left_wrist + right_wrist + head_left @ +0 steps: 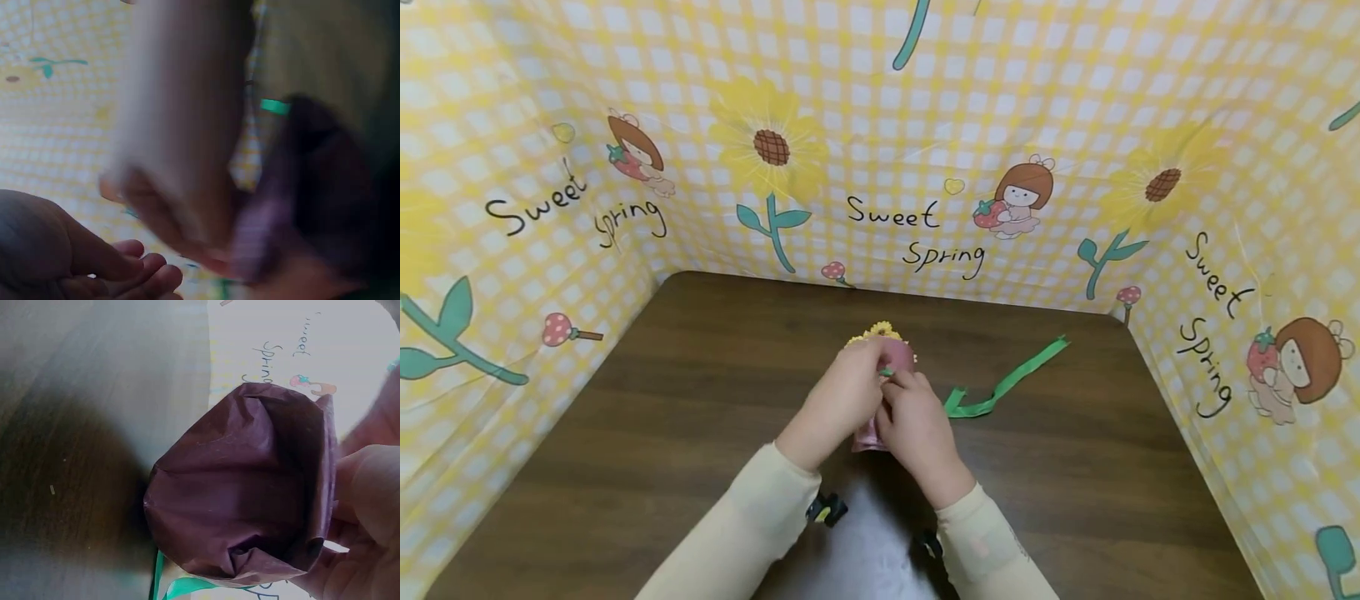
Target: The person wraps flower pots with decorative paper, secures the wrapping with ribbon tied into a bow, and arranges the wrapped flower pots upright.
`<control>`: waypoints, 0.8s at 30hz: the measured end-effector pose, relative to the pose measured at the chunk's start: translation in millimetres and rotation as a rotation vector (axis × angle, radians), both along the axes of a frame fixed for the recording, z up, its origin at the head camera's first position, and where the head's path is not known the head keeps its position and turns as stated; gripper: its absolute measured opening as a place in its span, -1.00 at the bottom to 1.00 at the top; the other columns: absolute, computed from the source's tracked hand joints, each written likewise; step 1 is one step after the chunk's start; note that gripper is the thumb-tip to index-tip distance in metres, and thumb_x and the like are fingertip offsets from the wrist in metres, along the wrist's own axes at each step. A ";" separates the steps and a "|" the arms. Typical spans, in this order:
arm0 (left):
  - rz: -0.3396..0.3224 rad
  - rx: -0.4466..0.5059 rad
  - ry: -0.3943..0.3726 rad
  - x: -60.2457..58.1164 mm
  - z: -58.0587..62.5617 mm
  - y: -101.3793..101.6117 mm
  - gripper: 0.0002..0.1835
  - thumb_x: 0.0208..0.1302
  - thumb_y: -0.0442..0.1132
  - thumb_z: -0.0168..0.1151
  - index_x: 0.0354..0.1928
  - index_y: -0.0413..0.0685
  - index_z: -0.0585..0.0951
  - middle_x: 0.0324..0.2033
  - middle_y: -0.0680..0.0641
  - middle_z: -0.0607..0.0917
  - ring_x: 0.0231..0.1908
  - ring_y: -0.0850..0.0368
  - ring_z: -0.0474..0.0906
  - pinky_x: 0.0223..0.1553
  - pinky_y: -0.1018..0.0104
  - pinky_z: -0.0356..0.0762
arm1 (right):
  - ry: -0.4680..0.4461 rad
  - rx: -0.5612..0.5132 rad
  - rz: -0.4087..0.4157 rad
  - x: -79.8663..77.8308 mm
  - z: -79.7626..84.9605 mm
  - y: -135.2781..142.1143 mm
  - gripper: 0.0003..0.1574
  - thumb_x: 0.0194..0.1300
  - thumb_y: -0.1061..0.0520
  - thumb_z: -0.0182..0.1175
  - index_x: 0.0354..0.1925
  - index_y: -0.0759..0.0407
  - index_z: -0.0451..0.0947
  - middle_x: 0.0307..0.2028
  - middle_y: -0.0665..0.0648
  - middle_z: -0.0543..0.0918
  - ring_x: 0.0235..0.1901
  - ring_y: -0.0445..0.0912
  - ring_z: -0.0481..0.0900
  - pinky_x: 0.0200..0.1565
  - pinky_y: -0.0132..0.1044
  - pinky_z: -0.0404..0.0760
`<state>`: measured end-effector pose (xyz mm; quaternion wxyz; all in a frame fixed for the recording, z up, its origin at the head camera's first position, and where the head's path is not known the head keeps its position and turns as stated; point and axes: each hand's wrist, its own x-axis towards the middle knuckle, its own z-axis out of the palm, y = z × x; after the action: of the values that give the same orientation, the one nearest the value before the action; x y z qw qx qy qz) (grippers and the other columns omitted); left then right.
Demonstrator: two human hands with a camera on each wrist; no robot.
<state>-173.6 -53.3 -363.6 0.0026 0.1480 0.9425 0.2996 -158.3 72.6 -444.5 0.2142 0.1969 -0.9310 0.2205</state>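
Observation:
In the head view, a small bouquet wrapped in pink paper [896, 353], with yellow flowers [882, 328] at its far end, lies between the two hands. My left hand [842, 396] reaches over it from the left, its fingertips pinching a green ribbon [887, 372]. My right hand [921, 429] has curled fingers close against the left fingertips and also pinches the ribbon at the wrapper. The right wrist view shows the open, creased lower end of the wrapper [231, 481]. Fingers hide most of the ribbon at the wrapper, and the left wrist view is blurred.
A loose length of green ribbon [1026, 371] trails over the dark wooden table [700, 392] to the right. Yellow checked cloth [865, 150] with printed flowers and figures stands around the table's back and sides.

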 end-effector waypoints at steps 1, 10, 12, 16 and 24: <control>0.010 0.004 0.013 2.3 -9.5 -1.2 -0.78 0.33 -0.51 0.13 -0.03 -0.26 0.61 -0.09 -0.21 0.68 -0.01 -0.09 0.64 0.05 0.04 0.62 | -0.007 -0.006 0.000 -0.4 1.1 1.1 -0.92 0.28 0.16 0.33 -0.29 0.09 0.76 -0.26 0.00 0.66 -0.25 0.01 0.54 -0.23 -0.18 0.61; 0.015 0.066 0.102 14.1 -55.2 -7.4 -0.77 0.34 -0.40 0.25 0.00 -0.28 0.64 -0.05 -0.23 0.69 0.02 -0.18 0.62 0.14 -0.05 0.58 | -0.140 -0.085 0.080 -4.0 12.3 12.9 -0.88 0.27 0.26 0.34 -0.22 0.15 0.79 -0.21 0.07 0.75 -0.15 0.00 0.71 -0.04 -0.11 0.68; 0.009 0.043 0.127 14.1 -57.8 -9.0 -0.75 0.35 -0.36 0.27 0.02 -0.28 0.65 -0.02 -0.23 0.68 0.03 -0.20 0.60 0.14 -0.05 0.57 | -0.180 -0.122 0.103 -7.5 15.7 16.6 -0.86 0.27 0.29 0.34 -0.22 0.15 0.79 -0.20 0.07 0.76 -0.16 -0.03 0.72 -0.05 -0.10 0.69; 0.001 0.019 0.170 15.0 -61.1 -10.2 -0.74 0.35 -0.27 0.34 0.00 -0.26 0.70 0.00 -0.22 0.67 0.04 -0.18 0.59 0.12 -0.02 0.59 | -0.260 -0.227 0.091 -19.8 19.3 27.2 -0.89 0.28 0.24 0.37 -0.22 0.14 0.79 -0.23 0.08 0.76 -0.21 -0.04 0.71 -0.12 -0.10 0.69; 0.014 -0.053 0.168 20.1 -63.0 -8.1 -0.69 0.32 -0.17 0.38 -0.02 -0.25 0.71 0.00 -0.21 0.63 0.02 -0.12 0.53 0.05 0.04 0.62 | -0.383 -0.209 0.037 -48.6 2.2 49.3 -0.77 0.32 0.14 0.39 -0.05 0.14 0.73 -0.09 0.14 0.67 -0.17 -0.01 0.62 -0.09 -0.09 0.65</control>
<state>-153.4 -61.5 -426.7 -0.0746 0.1660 0.9480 0.2610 -206.9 121.9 -442.3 0.0487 0.1450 -0.9230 0.3531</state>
